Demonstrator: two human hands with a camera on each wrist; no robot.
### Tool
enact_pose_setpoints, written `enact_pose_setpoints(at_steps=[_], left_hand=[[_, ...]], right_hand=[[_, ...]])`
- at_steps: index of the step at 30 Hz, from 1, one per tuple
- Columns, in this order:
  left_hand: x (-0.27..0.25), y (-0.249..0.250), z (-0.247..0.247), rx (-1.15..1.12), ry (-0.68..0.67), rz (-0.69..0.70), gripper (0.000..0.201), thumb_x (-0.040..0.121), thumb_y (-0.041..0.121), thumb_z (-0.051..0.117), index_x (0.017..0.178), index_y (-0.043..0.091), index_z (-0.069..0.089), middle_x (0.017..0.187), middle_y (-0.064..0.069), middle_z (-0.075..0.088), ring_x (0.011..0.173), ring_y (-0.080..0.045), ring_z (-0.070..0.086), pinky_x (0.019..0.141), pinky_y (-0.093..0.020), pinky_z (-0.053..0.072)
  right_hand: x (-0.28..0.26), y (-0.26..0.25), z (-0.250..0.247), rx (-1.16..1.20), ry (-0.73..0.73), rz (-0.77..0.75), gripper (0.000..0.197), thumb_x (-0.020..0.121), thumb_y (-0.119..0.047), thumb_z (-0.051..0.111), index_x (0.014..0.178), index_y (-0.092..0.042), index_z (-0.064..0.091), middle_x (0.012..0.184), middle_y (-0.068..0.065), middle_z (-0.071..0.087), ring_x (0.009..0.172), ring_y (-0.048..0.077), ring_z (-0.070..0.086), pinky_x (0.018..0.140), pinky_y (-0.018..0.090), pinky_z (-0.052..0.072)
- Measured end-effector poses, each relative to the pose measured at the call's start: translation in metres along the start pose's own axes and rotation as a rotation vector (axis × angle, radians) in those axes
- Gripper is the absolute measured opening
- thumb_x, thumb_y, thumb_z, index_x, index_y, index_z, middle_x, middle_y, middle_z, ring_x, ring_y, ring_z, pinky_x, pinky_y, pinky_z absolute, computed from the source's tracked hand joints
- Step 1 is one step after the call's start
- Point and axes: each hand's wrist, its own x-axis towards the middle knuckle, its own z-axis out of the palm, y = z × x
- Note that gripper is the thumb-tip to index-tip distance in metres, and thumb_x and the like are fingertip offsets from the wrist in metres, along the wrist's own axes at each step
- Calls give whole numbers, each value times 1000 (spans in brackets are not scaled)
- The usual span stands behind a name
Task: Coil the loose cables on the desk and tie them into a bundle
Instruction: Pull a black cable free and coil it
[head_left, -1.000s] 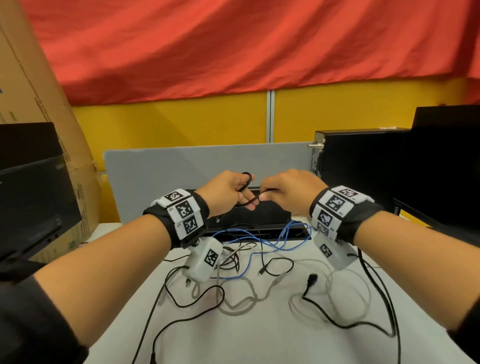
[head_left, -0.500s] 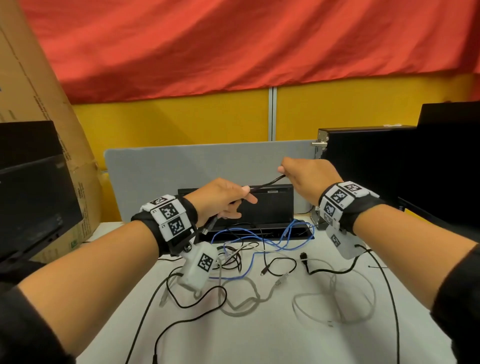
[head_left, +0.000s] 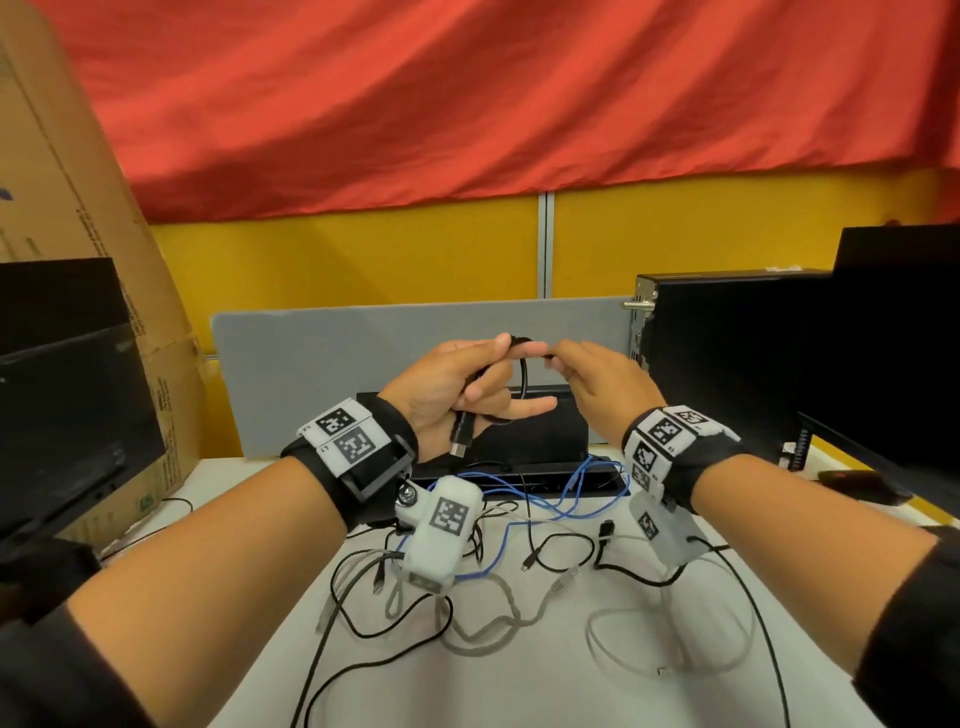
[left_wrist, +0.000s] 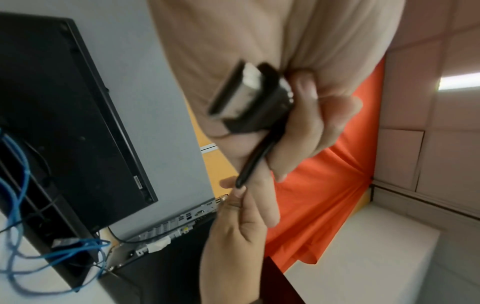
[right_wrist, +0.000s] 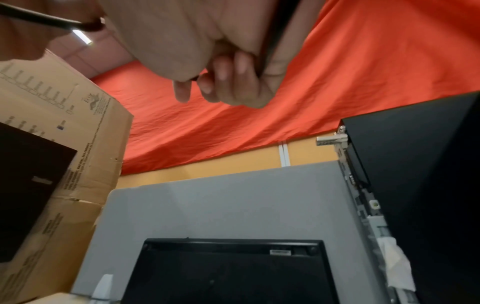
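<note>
left hand (head_left: 457, 384) grips black cable (head_left: 523, 374) loop, plug dangling; right hand (head_left: 597, 382) pinches strand, feeding next coil.

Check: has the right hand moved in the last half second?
Yes. The right hand has come back left toward the left hand, away from the black computer case, pinching the thin black cable.

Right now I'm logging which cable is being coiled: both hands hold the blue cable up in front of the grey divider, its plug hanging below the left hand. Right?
Not quite. The cable in both hands is black, not blue. The head view shows the left hand and right hand holding it before the grey divider, plug hanging below the left hand. The blue cable lies on the desk.
</note>
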Motion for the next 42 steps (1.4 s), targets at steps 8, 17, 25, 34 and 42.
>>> enact_pose_setpoints(at_steps=[8, 17, 25, 34, 42], left_hand=[[17, 6, 8, -77, 42, 172, 30, 102, 19, 41, 122, -5, 43, 85, -10, 74, 60, -18, 71, 88, -41, 56], [31, 38, -18, -199, 273, 452, 15, 106, 17, 32, 109, 3, 37, 125, -15, 65, 98, -29, 71, 96, -41, 50], [30, 35, -37, 107, 442, 543, 11, 105, 10, 37, 113, 3, 35, 130, -16, 59, 107, -27, 68, 106, -44, 43], [24, 23, -23, 590, 311, 236, 55, 105, 10, 36, 154, 11, 9, 100, -14, 73, 79, -27, 73, 93, -38, 53], [3, 11, 3, 501, 84, 93, 36, 107, 26, 27, 119, 13, 59, 44, -5, 46, 36, -14, 34, 104, -46, 44]], right_hand=[[2, -28, 13, 148, -225, 58, 27, 100, -28, 42, 127, -22, 44, 100, 9, 66, 85, 26, 62, 75, 43, 53], [-6, -35, 21, -320, -233, -67, 12, 100, -24, 46, 108, -18, 53, 83, 4, 64, 67, 27, 58, 55, 32, 38], [7, -45, -18, -157, 145, -299, 21, 100, -26, 47, 108, -18, 65, 81, 3, 66, 63, 30, 61, 49, 34, 48], [23, -53, -54, -234, 238, -347, 22, 98, -28, 50, 99, -14, 67, 71, 6, 59, 56, 29, 55, 44, 34, 42], [21, -46, -56, -184, 173, -210, 32, 99, -41, 43, 90, -14, 56, 72, 1, 50, 64, 25, 51, 51, 34, 37]])
